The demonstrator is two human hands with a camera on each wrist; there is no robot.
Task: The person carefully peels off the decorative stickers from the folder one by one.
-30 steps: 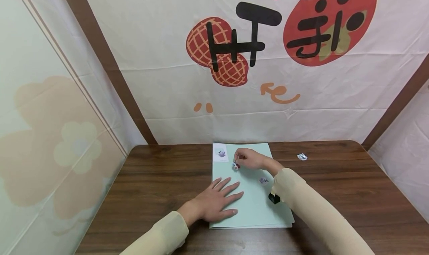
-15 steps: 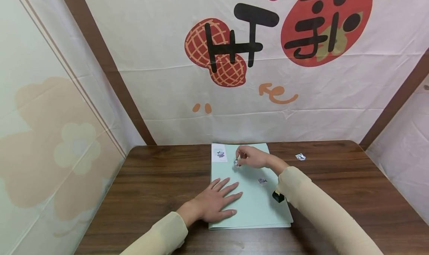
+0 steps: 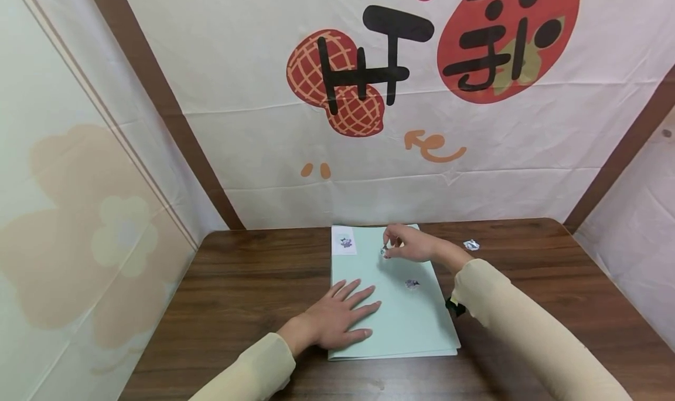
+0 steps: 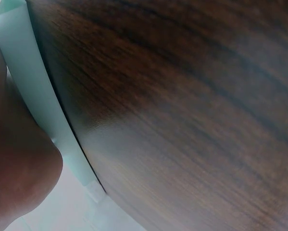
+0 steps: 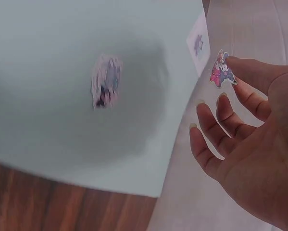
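A pale green folder (image 3: 392, 325) lies on the wooden table. My left hand (image 3: 340, 319) rests flat on its lower left part, fingers spread. Above the folder's upper part, my right hand (image 3: 413, 244) pinches a small cartoon sticker (image 5: 223, 70) between thumb and index finger; its other fingers are loosely bent. Pink and dark figures show on the held sticker in the right wrist view. A second cartoon sticker (image 3: 412, 284) is on the folder, right of its middle. At the folder's upper left corner is a white rectangle (image 3: 344, 241) with a purple figure on it.
Another sticker (image 3: 471, 245) lies on the table (image 3: 527, 284), right of the folder. A white printed cloth (image 3: 253, 125) hangs right behind the table's back edge. A black device (image 3: 455, 306) sits at the right wrist.
My right hand has moved a little to the right over the folder, still pinching the sticker. My left hand stays put, and the head view has shifted slightly.
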